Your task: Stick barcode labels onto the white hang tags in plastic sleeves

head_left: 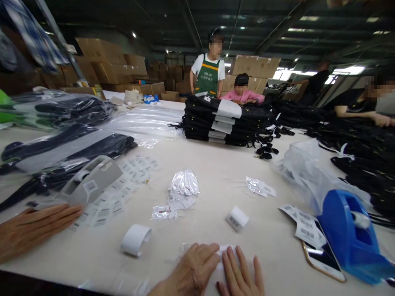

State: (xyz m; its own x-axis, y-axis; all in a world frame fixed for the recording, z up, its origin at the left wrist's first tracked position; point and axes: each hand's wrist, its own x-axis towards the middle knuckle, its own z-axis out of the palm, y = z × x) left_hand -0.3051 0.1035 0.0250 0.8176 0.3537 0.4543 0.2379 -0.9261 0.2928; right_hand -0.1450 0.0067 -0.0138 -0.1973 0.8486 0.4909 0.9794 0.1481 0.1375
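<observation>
Down at the near edge of the table [216, 162], what's up with that white slip [226, 248]?

Looks like a pressing or smoothing step to me. The right hand [242, 271] is palm down over it, fingers flat and a bit spread. The left hand [197, 265] is bunched at the slip's left end, thumb and index close together, but I can't tell if they're actually pinching it.

So what does the next move call for?

I'd say light, even fingertip pressure and no sideways drag, or the slip could skew or crease. Most of it is covered, so no clue about any print.

Anything else around?

Yep, a curled label [239, 217] just beyond the right hand, a curled strip [132, 240] off to the left, a pile of glossy tags [184, 183] further in. Phone [324, 261] and blue tape dispenser [342, 234] over on the right, tall black stack [197, 119] toward the back
</observation>
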